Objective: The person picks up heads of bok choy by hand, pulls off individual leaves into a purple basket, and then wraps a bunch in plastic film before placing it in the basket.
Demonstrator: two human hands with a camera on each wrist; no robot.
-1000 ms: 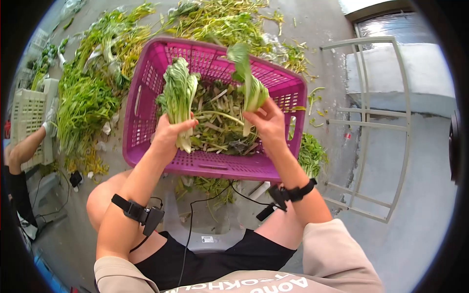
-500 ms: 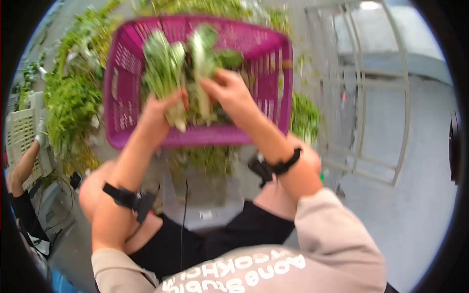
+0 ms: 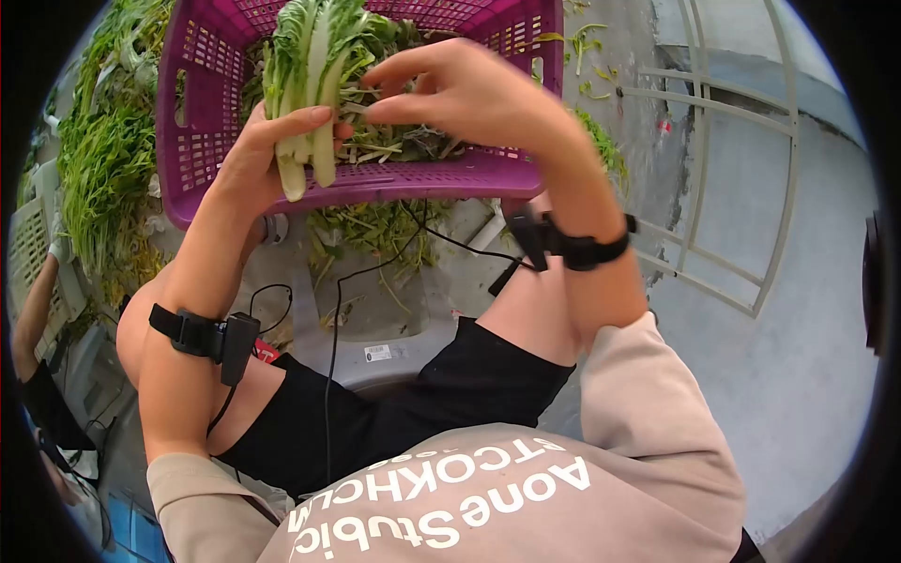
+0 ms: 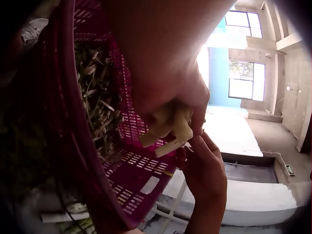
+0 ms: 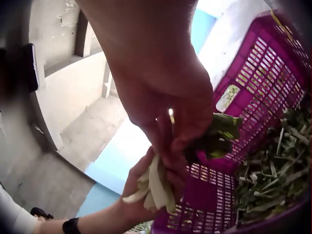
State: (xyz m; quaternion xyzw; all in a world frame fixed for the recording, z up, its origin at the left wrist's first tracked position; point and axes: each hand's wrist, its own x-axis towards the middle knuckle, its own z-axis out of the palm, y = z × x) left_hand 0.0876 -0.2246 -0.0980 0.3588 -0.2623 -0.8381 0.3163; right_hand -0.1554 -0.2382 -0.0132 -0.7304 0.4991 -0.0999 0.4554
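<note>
Upright over the near left of the purple crate [image 3: 441, 183], a bunch of leafy greens [image 3: 317, 80] with pale stalks is gripped by my left hand [image 3: 246, 164], the thumb across the stalks. Their pale stalk ends [image 4: 170, 139] poke out below that hand in the left wrist view. My right hand [image 3: 469, 98] hovers just right of the bunch, fingers loosely bent towards it with a gap between thumb and forefinger. In the right wrist view, its fingertips overlap the left hand by the stalks, and dark green leaves [image 5: 222, 136] show past it. Cut scraps [image 3: 413, 141] cover the crate floor.
Heaps of greens [image 3: 108, 159] lie on the floor at left, with more scraps [image 3: 366, 239] below the crate. A metal frame [image 3: 694, 169] stands at right. Another person's arm [image 3: 36, 305] and a pale crate [image 3: 38, 235] are at far left. Cables run between the knees.
The right hand's greens have come over to the left hand's bunch, and the right hand now shows nothing between its fingers. The head view has shifted, leaving the crate higher in frame.
</note>
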